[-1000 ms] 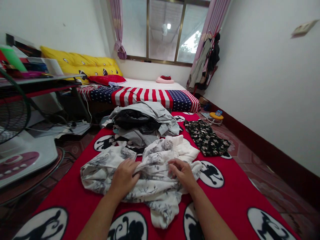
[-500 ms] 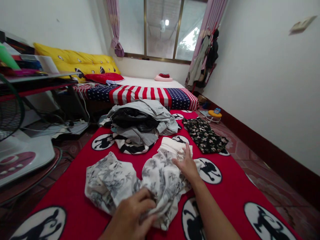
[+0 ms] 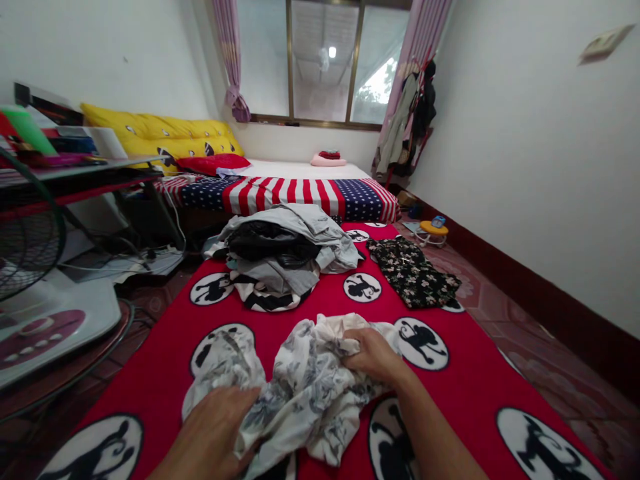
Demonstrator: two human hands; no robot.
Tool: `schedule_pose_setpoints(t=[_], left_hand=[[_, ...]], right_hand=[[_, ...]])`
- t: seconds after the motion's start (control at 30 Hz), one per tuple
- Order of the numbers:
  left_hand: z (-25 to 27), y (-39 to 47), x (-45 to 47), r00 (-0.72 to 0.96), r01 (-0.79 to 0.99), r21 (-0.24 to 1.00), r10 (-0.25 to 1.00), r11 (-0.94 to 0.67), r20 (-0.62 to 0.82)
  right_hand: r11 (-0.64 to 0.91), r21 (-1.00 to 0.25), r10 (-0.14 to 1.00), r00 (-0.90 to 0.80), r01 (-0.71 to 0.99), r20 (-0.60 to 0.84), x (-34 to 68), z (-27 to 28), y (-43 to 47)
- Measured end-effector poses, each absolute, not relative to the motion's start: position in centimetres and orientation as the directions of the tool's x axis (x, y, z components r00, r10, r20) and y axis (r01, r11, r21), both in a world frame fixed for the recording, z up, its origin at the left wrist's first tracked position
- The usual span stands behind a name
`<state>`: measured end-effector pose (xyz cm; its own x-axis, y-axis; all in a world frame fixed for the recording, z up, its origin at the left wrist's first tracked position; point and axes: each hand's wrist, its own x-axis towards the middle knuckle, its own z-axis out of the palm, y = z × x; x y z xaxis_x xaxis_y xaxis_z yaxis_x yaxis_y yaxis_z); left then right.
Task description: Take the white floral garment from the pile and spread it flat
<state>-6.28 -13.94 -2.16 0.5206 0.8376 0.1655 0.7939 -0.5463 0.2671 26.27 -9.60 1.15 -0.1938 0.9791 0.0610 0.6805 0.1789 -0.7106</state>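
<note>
A white garment with a grey floral print (image 3: 305,380) lies crumpled on the red blanket with round black-and-white monkey patches (image 3: 165,347). My left hand (image 3: 215,427) rests on the garment's near left part, with its fingers closed on the cloth. My right hand (image 3: 373,353) grips a bunched fold at the garment's far right side. Both forearms reach in from the bottom edge.
A heap of grey, black and striped clothes (image 3: 280,257) lies farther back. A dark floral garment (image 3: 413,273) is spread to its right. Beyond is a bed with a stars-and-stripes cover (image 3: 300,193). A fan (image 3: 25,227) and cluttered desk stand left.
The garment has been gathered toward me into a tighter bundle. My right hand pulled its far edge back, and my left hand moved left along the near side.
</note>
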Motion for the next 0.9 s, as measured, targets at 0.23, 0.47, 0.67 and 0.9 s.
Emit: schedule_pose_setpoints(t=[0.23,0.47,0.67,0.9], left_hand=[[6.5,-8.4,-7.1,0.094,0.844,0.319,0.704,-0.431,0.704],[13.1,-5.6,-8.5,0.098,0.857,0.19,0.512,-0.48,0.853],[3.8,-7.0,-14.2,0.172,0.848,0.418,0.915,-0.327,0.366],[2.5,-9.5,-15.9,0.063,0.839,0.424,0.835,-0.341,0.547]], right_hand=[[0.419,-0.849,0.802,0.307,0.322,0.512,25.4,8.2,-6.3],[0.55,-0.724,0.667,0.304,0.416,0.68,27.7,11.2,-4.7],[0.08,-0.894,0.927,0.296,0.442,0.229,34.4,-0.3,-8.9],[0.157,-0.723,0.672,0.463,0.673,0.578,33.4,0.1,-12.9]])
